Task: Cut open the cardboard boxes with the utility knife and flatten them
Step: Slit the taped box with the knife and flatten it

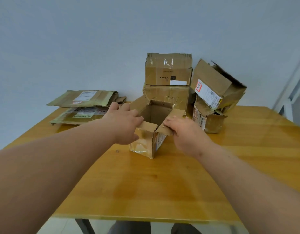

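Note:
A small open cardboard box (146, 142) stands upright in the middle of the wooden table (162, 183), its top flaps spread outward. My left hand (124, 122) grips the box's left side, thumb on the front face and fingers over the near flap. My right hand (184, 130) holds the right front flap with curled fingers. No utility knife is visible in this view.
A pile of flattened boxes (85, 105) lies at the table's back left. Stacked whole boxes (168, 76) stand behind the open one, with crumpled boxes (215, 92) at the back right. A small dark speck (117, 151) sits on the table near the box.

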A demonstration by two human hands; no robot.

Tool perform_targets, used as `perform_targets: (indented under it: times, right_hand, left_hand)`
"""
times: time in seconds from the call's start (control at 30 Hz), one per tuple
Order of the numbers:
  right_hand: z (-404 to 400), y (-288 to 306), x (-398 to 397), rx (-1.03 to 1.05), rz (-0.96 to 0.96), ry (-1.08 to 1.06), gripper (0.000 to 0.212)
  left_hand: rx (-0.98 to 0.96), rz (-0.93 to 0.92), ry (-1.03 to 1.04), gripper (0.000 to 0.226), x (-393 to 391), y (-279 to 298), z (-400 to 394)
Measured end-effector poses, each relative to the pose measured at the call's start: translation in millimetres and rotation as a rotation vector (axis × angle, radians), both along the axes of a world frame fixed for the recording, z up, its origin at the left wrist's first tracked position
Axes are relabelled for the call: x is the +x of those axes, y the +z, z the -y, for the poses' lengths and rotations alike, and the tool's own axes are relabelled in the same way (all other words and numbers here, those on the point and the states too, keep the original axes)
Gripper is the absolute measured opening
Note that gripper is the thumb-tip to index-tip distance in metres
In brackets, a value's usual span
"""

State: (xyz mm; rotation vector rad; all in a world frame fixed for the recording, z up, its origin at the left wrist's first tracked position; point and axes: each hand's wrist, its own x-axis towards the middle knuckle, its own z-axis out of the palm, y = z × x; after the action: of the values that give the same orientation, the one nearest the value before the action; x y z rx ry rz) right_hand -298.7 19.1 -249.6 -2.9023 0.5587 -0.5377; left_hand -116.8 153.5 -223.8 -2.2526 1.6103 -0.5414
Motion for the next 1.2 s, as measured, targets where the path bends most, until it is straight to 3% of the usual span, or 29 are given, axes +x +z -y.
perform_targets:
  times: [0.2,0.4,0.53,0.7,0.8,0.9,1.0,1.07,1.2]
  right_hand:
    - [-15,0,-4,0.015,-0.004,0.002,0.04]
    - [-16,-2,-4,-0.019,-0.066,-0.016,0.039]
    - [-15,-7,0,-0.015,-0.032,-0.018,0.026]
    - [-10,-7,5,-0.013,-0.018,-0.019,0.019]
    - [-8,-4,3,0.007,-0.045,-0.038,0.027]
    - [-13,-2,5,0.024,-0.092,-0.073,0.054]
    - [-22,2,16,0.021,-0.166,-0.115,0.078]
    - [-27,2,24,-0.007,-0.179,-0.181,0.068]
    - [-29,-6,26,0.008,-0.025,-0.22,0.029]
  left_hand:
    - [0.052,-0.072,0.099,0.083,-8,-2,4]
    - [0.037,-0.047,0.062,0.061,-11,-2,5]
    - [0.049,-0.067,0.009,0.052,-6,-8,4]
    - [0.007,-0.278,0.102,0.076,-3,-6,5]
    - [-0.184,-0.358,0.081,0.074,0,-4,-2]
    - [-0.374,-0.355,-0.009,0.044,1,-2,-7]
    - [-0.427,-0.425,-0.058,0.024,0,-2,-11]
    - [-0.434,-0.433,-0.088,0.018,-1,0,-14]
    - [-0.53,-0.448,-0.167,0.015,-5,3,-16]
